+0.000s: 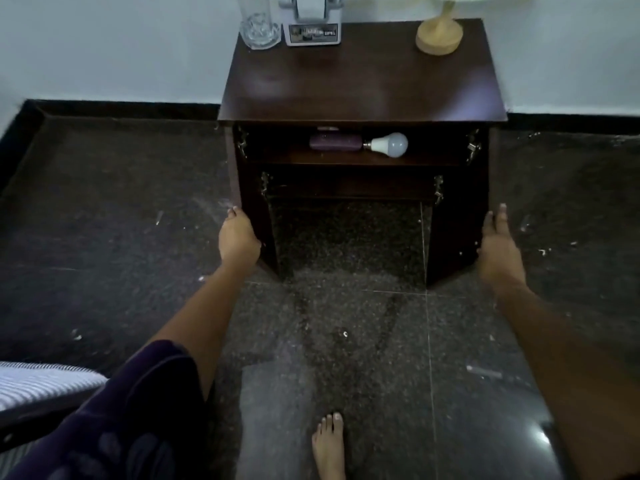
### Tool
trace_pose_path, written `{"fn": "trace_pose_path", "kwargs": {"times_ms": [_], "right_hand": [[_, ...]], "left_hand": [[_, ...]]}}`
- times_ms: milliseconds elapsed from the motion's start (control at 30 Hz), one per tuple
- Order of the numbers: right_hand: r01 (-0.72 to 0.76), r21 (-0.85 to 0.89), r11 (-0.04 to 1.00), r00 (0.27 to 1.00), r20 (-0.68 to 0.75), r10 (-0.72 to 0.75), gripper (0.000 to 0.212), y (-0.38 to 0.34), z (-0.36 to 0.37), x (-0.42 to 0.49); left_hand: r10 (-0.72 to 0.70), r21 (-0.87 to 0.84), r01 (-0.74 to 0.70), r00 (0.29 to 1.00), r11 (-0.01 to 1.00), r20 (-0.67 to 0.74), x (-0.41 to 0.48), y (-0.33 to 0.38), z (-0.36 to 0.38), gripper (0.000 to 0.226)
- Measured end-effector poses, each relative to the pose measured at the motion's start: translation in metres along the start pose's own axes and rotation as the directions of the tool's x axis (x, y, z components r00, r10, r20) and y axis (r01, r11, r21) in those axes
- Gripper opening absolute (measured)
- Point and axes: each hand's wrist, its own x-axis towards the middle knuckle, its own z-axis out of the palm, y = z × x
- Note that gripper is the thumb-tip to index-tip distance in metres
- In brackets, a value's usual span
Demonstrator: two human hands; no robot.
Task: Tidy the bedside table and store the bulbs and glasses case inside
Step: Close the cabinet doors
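The dark wooden bedside table (363, 88) stands against the wall with both doors swung open. On its upper inner shelf lie a purple glasses case (334, 143) and a white bulb (389, 144), end to end. My left hand (238, 239) grips the outer edge of the left door (258, 216), fingers curled round it. My right hand (497, 244) rests flat against the outer face of the right door (457, 233), fingers straight. The lower compartment looks dark and its contents cannot be made out.
On the tabletop stand a clear glass (259, 24) at the back left, a small white device (311, 26) beside it, and a wooden lamp base (439, 34) at the back right. Dark speckled floor (346, 341) lies in front; my bare foot (329, 445) shows below.
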Motion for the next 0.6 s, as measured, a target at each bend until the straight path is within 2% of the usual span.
{"fn": "trace_pose_path", "kwargs": {"times_ms": [100, 233, 367, 533, 600], "right_hand": [[-0.095, 0.175, 0.980, 0.994, -0.029, 0.101, 0.071, -0.007, 0.005, 0.008], [-0.207, 0.360, 0.910, 0.967, -0.066, 0.246, 0.061, -0.016, 0.009, 0.012], [-0.257, 0.514, 0.818, 0.955, 0.007, 0.295, 0.037, -0.025, 0.008, 0.016], [-0.376, 0.701, 0.606, 0.920, 0.203, 0.336, 0.034, -0.030, 0.014, 0.024], [-0.396, 0.716, 0.575, 0.916, 0.264, 0.302, 0.029, -0.031, 0.016, 0.025]], "left_hand": [[-0.092, -0.150, 0.085, 0.995, 0.985, -0.044, -0.001, 0.016, 0.005, 0.049], [-0.225, -0.434, 0.199, 0.974, 0.879, -0.009, 0.005, 0.025, 0.009, 0.025], [-0.284, -0.581, 0.288, 0.954, 0.761, 0.099, 0.017, 0.023, 0.008, 0.031], [-0.290, -0.624, 0.372, 0.928, 0.687, 0.234, 0.027, 0.025, 0.010, 0.038], [-0.276, -0.629, 0.389, 0.921, 0.673, 0.275, 0.027, 0.028, 0.011, 0.037]]}}
